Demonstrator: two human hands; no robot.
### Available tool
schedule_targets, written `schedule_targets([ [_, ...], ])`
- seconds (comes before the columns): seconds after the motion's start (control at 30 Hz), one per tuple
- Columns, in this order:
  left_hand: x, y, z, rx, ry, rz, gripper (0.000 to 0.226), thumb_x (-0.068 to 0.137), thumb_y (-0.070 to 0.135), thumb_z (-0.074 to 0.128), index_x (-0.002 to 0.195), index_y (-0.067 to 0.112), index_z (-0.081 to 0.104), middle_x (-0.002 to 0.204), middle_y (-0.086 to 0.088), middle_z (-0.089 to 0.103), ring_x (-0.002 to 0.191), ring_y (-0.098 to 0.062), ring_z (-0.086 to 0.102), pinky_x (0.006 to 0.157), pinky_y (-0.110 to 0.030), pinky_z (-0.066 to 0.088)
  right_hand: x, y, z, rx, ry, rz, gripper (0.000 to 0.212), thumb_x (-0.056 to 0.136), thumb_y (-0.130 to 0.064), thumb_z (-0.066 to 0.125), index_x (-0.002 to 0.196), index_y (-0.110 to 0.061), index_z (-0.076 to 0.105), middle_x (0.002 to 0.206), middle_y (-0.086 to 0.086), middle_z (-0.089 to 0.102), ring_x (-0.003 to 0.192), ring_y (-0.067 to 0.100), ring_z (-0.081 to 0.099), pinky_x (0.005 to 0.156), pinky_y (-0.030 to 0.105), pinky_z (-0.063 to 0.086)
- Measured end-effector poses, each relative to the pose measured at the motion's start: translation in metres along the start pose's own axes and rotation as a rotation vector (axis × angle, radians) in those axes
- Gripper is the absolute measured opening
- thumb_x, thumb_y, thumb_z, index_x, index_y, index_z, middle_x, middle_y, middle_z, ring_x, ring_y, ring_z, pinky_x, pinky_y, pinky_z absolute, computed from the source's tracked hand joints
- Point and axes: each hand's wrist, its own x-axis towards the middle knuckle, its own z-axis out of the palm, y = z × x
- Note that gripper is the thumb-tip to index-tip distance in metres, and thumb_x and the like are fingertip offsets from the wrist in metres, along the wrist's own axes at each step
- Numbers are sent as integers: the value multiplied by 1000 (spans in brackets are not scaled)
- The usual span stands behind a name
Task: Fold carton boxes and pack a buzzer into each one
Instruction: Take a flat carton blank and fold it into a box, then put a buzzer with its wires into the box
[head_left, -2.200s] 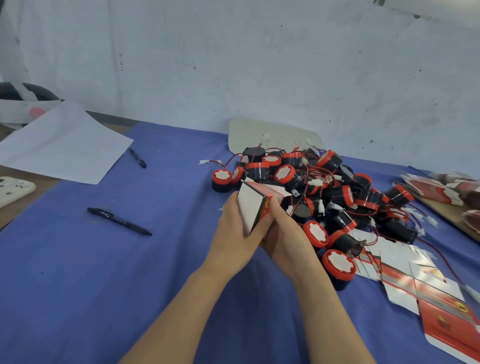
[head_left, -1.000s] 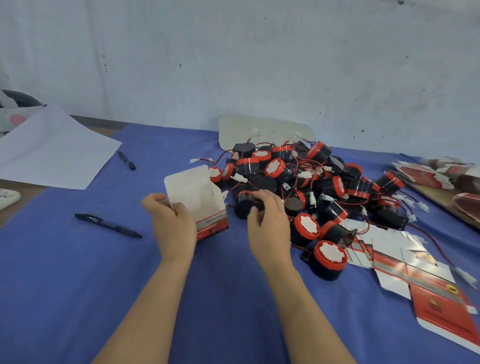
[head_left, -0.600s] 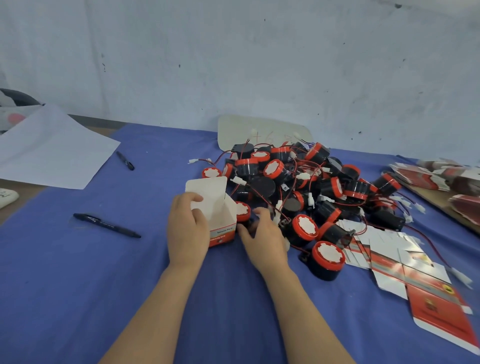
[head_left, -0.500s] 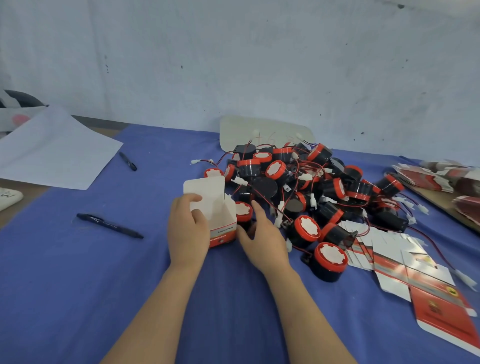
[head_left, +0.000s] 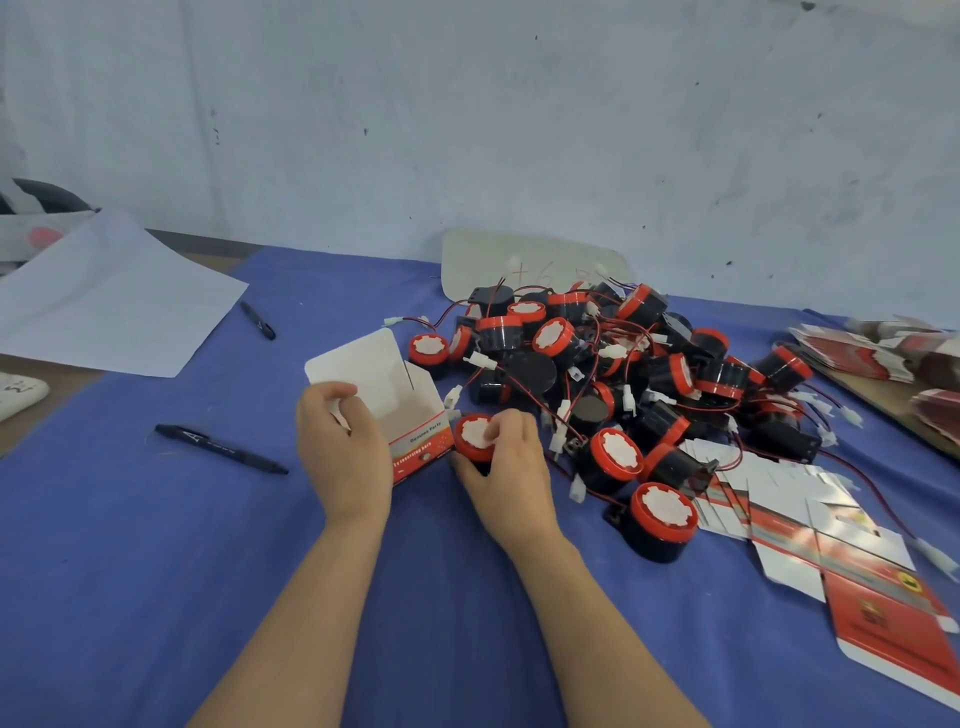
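Buzzer (head_left: 474, 436) in right grip (head_left: 506, 475), just beside carton (head_left: 418, 415)

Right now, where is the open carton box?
Head view, left of centre on the cloth: the carton box, held by the left hand, beside the buzzer in the right hand.
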Motion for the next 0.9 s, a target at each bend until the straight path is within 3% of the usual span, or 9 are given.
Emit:
schedule_targets([
  [0.07, -1, -1, 1, 8, -22, 56, 15, 95, 10, 39, 94, 20, 50, 99, 6, 51, 91, -12, 49, 73, -29, 42, 2, -7, -13, 219, 216, 57, 36, 84, -27, 72, 103, -21, 42, 105, -7, 39, 96, 15, 47, 77, 20, 42],
  [0.13, -4, -1, 2, 17, -72, 164, 17, 93, 5, 41, 92, 19, 51, 96, 7, 52, 85, -6, 45, 70, -15, 36, 7, -12, -35, 433, 497, 47, 42, 83, -26, 72, 116, -18, 46, 113, -6, 42, 106, 15, 51, 88, 28, 47],
  [0.23, -14, -3, 8, 29, -234, 281, 12, 95, 11, 42, 92, 17, 53, 94, 6, 53, 78, -1, 42, 69, -8, 33, 6, -23, -60, 548, 666, -90, 49, 85, -32, 69, 126, -25, 42, 125, -7, 42, 122, 17, 48, 97, 41, 48],
  [0.33, -29, -4, 14, 17, -426, 304, 24, 98, 32, 33, 93, 19, 53, 91, 7, 54, 82, -4, 49, 74, -17, 38, 1, -38, -54, 408, 603, -290, 46, 81, -21, 72, 121, -20, 48, 123, -4, 45, 118, 10, 46, 101, 28, 41],
  [0.47, -32, -6, 15, -137, -468, 258, 29, 102, 25, 31, 104, 12, 56, 100, -3, 60, 94, -17, 57, 85, -28, 47, -7, -41, -28, 198, 252, -326, 40, 82, -21, 71, 119, -10, 58, 128, 2, 48, 111, 1, 43, 93, 3, 33],
  [0.57, -31, -5, 14, -216, -499, 126, 27, 104, 13, 32, 110, 15, 59, 110, 3, 62, 101, -5, 59, 85, -17, 47, -8, -28, -22, 62, 106, -235, 37, 86, -22, 69, 120, -12, 59, 133, -1, 50, 117, 13, 50, 95, 20, 44],
  [0.7, -31, -3, 15, -195, -509, 50, 29, 101, 9, 35, 115, 19, 57, 118, 4, 59, 110, -9, 57, 89, -22, 50, -11, -27, -13, 91, 110, -186, 33, 88, -22, 67, 115, -10, 56, 128, -2, 48, 111, 17, 53, 87, 30, 49],
  [0.8, -29, 1, 13, -215, -517, 23, 31, 100, 9, 35, 105, 29, 58, 110, 12, 61, 101, 4, 57, 77, -10, 50, -12, -32, -12, 121, 119, -193, 28, 86, -21, 68, 105, -11, 51, 111, -8, 39, 95, 14, 52, 76, 36, 52],
  [0.9, -28, 3, 13, -218, -532, 20, 23, 99, 17, 41, 94, 31, 57, 99, 16, 62, 89, 10, 58, 64, -4, 46, -10, -31, -13, 97, 54, -214, 22, 87, -15, 66, 103, -8, 53, 110, -1, 44, 88, 17, 53, 71, 41, 50],
])
